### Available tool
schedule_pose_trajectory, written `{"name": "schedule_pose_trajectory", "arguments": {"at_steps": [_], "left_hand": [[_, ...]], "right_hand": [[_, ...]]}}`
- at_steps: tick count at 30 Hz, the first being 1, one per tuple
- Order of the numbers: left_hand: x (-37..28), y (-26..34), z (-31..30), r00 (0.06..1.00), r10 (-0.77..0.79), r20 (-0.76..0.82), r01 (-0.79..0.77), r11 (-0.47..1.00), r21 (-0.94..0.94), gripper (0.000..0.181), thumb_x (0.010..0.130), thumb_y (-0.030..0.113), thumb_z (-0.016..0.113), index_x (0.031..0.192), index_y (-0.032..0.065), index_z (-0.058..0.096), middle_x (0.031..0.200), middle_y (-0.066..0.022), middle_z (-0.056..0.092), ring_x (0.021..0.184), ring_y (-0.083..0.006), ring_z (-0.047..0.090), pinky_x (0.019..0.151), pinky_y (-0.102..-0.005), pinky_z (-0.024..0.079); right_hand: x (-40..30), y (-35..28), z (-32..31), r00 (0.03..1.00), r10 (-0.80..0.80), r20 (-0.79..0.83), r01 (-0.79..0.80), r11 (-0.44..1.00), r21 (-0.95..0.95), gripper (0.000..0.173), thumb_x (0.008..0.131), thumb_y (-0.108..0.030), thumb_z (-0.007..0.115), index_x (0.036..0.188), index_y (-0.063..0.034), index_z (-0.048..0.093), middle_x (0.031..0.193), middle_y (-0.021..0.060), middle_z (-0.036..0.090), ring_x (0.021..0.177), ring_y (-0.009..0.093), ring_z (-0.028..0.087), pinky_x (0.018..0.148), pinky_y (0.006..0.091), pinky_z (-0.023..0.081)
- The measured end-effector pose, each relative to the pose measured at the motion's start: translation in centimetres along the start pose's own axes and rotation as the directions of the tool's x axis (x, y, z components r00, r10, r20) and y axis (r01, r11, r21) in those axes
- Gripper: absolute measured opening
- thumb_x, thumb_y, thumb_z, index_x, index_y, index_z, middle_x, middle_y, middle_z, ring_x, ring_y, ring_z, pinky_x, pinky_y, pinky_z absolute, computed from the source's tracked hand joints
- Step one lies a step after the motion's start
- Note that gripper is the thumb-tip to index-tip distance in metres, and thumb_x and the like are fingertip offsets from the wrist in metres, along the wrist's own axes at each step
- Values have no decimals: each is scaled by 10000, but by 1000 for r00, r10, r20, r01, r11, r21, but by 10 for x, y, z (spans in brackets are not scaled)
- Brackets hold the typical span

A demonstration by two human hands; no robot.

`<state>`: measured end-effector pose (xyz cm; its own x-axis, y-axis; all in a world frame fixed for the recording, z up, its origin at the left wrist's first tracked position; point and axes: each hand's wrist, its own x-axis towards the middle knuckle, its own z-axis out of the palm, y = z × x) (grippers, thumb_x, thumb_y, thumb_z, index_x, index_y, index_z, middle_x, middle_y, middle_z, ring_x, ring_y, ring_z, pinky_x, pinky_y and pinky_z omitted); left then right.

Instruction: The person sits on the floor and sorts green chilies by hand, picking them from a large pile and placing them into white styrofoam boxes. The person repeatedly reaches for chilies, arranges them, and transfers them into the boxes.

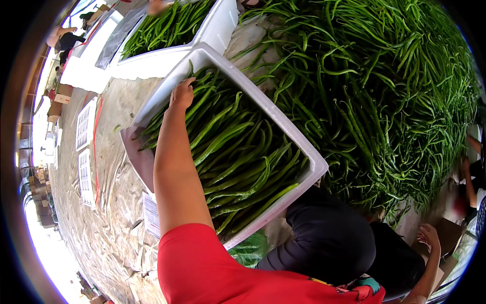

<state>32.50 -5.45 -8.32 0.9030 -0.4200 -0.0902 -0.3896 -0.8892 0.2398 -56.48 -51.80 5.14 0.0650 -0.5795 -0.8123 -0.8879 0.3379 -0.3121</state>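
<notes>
A white foam box (265, 98) stands tilted across the view before me, filled with long green chili peppers (228, 152) laid roughly side by side. My left hand (183, 93) rests on the peppers near the box's upper-left wall; its fingertips are partly hidden, so whether it grips any cannot be told. Beyond my dark-clothed knees, at the lower right, my right hand (429, 235) is raised off the box with nothing in it, fingers loosely bent and apart. A large heap of loose green peppers (364, 95) lies to the right of the box.
Another foam box (216, 34) of peppers adjoins at the top, beside further white boxes. White plastic grids (85, 123) and a red strap (98, 152) lie on the wrinkled ground sheet (110, 228). Cardboard (444, 235) is at the right. Other people's arms show at the right edge and top left.
</notes>
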Motion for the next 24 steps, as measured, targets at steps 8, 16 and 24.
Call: {"name": "schedule_pose_trajectory", "arguments": {"at_steps": [8, 16, 24], "left_hand": [[24, 7, 0, 989, 135, 59, -143, 977, 161, 299, 869, 202, 607, 1166, 214, 635, 1128, -159, 572, 1102, -341, 543, 959, -426, 437], [24, -18, 13, 919, 302, -254, -274, 951, 140, 354, 854, 107, 608, 1201, 179, 617, 1126, -150, 580, 1104, -317, 532, 964, -401, 436], [-86, -9, -9, 885, 242, -399, -293, 953, -71, 158, 881, 148, 617, 1032, 125, 657, 931, -133, 643, 841, -314, 626, 731, -414, 499]], "right_hand": [[4, 14, -6, 997, 70, -21, -69, 997, 30, 335, 891, -218, 623, 1152, -20, 551, 814, 112, 647, 612, 145, 626, 515, 247, 509], [11, -10, 5, 999, 34, 5, -34, 999, -31, 354, 885, -238, 632, 1152, -18, 555, 820, 101, 640, 615, 129, 622, 517, 234, 502], [-13, -30, 17, 999, -33, -15, 32, 999, -44, 344, 885, -250, 628, 1141, -28, 564, 828, 82, 635, 623, 121, 607, 540, 226, 490]]}}
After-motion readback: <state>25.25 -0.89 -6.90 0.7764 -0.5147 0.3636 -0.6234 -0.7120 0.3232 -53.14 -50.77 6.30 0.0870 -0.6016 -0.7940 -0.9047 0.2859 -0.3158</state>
